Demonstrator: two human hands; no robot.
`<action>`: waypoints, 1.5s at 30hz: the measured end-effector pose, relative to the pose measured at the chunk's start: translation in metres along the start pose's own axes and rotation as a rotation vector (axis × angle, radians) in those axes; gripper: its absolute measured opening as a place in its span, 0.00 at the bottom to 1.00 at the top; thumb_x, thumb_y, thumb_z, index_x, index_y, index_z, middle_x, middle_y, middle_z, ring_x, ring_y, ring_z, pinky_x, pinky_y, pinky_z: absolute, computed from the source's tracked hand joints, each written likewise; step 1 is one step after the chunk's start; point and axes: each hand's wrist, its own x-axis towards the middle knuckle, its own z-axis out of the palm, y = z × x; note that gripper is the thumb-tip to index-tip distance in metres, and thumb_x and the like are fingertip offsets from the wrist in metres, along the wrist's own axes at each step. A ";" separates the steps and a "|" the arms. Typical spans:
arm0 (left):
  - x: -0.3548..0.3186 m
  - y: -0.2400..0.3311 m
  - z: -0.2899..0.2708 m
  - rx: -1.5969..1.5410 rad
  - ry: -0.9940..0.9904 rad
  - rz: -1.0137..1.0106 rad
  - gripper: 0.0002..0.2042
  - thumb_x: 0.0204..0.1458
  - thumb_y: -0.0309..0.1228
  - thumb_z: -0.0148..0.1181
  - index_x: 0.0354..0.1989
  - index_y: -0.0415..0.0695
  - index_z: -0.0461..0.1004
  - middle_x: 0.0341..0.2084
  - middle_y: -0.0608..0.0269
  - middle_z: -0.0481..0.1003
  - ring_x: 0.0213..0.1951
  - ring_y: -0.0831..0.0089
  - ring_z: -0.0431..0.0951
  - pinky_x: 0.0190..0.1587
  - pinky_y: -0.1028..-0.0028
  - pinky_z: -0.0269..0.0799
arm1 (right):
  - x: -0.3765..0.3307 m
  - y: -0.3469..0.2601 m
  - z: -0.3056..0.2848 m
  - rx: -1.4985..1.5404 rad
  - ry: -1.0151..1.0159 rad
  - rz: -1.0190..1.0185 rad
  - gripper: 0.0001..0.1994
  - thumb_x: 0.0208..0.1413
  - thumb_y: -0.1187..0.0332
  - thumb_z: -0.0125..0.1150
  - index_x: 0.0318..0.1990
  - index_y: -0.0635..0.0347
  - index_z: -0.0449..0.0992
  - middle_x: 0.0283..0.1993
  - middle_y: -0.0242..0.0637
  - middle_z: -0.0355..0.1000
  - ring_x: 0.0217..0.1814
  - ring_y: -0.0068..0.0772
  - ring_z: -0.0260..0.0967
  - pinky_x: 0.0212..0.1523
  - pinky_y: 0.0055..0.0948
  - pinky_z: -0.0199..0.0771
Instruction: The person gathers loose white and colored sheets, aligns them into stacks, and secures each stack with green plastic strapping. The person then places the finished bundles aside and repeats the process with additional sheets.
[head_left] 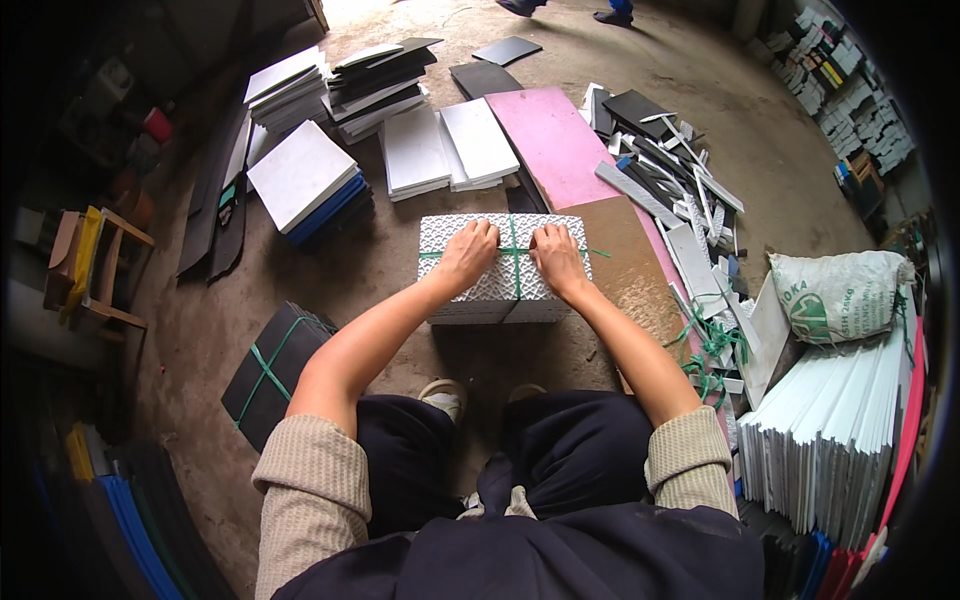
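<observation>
"Sheets, white and embossed with a raised, woven-looking pattern, are piled into one square-edged block. Where is it set?"

"That patterned stack (495, 290) is placed in the middle, just ahead of the two shoes (443, 395). Its top is crossed by thin green string (516, 232)."

"And the hands?"

"To the left of the crossing, the left hand (470, 254) is curled nearly closed over the string; to the right, the right hand (558, 258) is bent the same way, a loose end showing beyond it. The fingertips are hidden, so whether the string is pinched cannot be told."

"What else is counted?"

"One flat black bundle (262, 375), bound crosswise in green, is seen beside the left forearm. Two low piles of smooth white sheets (417, 150) are laid side by side beyond the stack. One smooth, pink board (550, 140) is stretched out near them, edged by a heap of narrow strips (690, 185), too jumbled to be counted."

"At the right?"

"One plump, wrinkled sack (840, 297) is rested on upright white sheets (825, 425), thin and tightly ranked."
</observation>
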 end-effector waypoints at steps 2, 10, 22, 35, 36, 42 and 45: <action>0.001 0.000 0.001 -0.063 0.000 -0.025 0.09 0.40 0.30 0.56 0.30 0.40 0.67 0.30 0.58 0.68 0.38 0.64 0.68 0.39 0.68 0.67 | 0.006 0.002 0.002 -0.032 -0.002 -0.017 0.10 0.43 0.69 0.56 0.33 0.62 0.66 0.37 0.40 0.64 0.45 0.39 0.60 0.42 0.37 0.62; -0.002 0.002 0.002 -0.159 -0.002 -0.060 0.11 0.42 0.34 0.57 0.32 0.43 0.68 0.32 0.57 0.66 0.40 0.62 0.66 0.44 0.67 0.63 | 0.005 0.009 0.009 -0.310 0.062 -0.207 0.07 0.45 0.72 0.44 0.32 0.62 0.66 0.33 0.39 0.65 0.38 0.35 0.61 0.37 0.33 0.62; 0.002 0.009 -0.004 -0.085 -0.111 -0.023 0.07 0.47 0.29 0.46 0.27 0.37 0.64 0.21 0.53 0.70 0.28 0.60 0.73 0.31 0.67 0.69 | 0.017 0.001 -0.036 0.039 -0.430 0.116 0.21 0.45 0.48 0.51 0.28 0.60 0.73 0.31 0.43 0.72 0.39 0.42 0.69 0.46 0.52 0.57; -0.096 -0.017 -0.213 0.080 0.414 -0.465 0.14 0.47 0.39 0.53 0.27 0.38 0.68 0.23 0.56 0.72 0.28 0.62 0.74 0.32 0.68 0.71 | 0.072 -0.184 -0.168 0.053 0.311 -0.443 0.18 0.41 0.50 0.59 0.21 0.58 0.73 0.27 0.31 0.71 0.37 0.28 0.65 0.43 0.32 0.56; -0.112 -0.018 -0.232 0.077 0.479 -0.531 0.14 0.46 0.40 0.54 0.26 0.38 0.68 0.23 0.56 0.71 0.28 0.63 0.74 0.31 0.68 0.70 | 0.076 -0.204 -0.172 0.080 0.382 -0.526 0.18 0.41 0.50 0.59 0.21 0.58 0.73 0.26 0.32 0.71 0.35 0.29 0.64 0.42 0.32 0.56; -0.237 -0.067 -0.301 0.138 0.729 -0.753 0.16 0.43 0.44 0.57 0.23 0.41 0.71 0.23 0.57 0.73 0.28 0.64 0.74 0.31 0.69 0.69 | 0.098 -0.351 -0.136 0.239 0.427 -0.797 0.18 0.45 0.53 0.57 0.22 0.61 0.72 0.25 0.38 0.70 0.33 0.36 0.66 0.39 0.36 0.60; -0.295 -0.091 -0.329 0.052 0.649 -0.921 0.17 0.42 0.46 0.58 0.22 0.42 0.73 0.20 0.58 0.74 0.25 0.66 0.75 0.28 0.71 0.69 | 0.102 -0.421 -0.121 0.316 0.289 -0.876 0.18 0.46 0.53 0.55 0.23 0.63 0.73 0.24 0.42 0.71 0.33 0.41 0.69 0.37 0.38 0.66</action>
